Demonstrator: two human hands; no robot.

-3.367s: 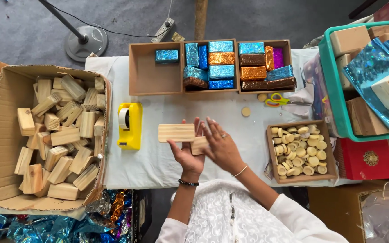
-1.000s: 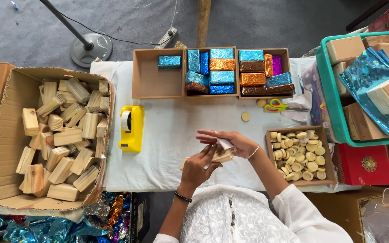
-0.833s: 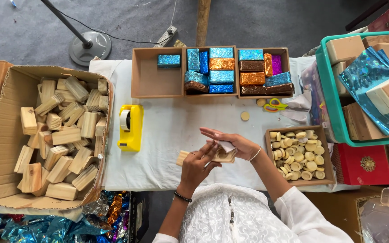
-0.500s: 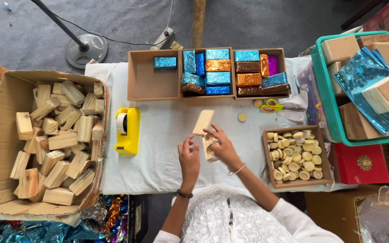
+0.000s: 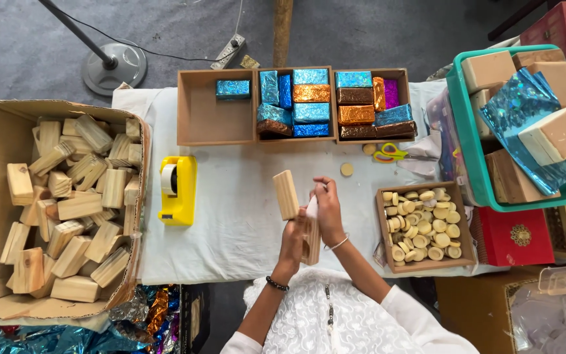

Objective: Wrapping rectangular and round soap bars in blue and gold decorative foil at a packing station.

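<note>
Clasping pale, grainy wooden blocks [image 5: 286, 195], left hand [image 5: 293, 237] and right hand [image 5: 327, 208] stay apart

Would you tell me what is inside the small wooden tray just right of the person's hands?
The wooden tray holds a heap of small round pale discs. Its floor and any lower layers are covered by them.

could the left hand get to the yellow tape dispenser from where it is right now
Probably yes. The yellow tape dispenser stands on the white cloth to the left of the left hand, and only bare cloth lies between them. But that hand is on a wooden block, so it would need to let go first.
</note>
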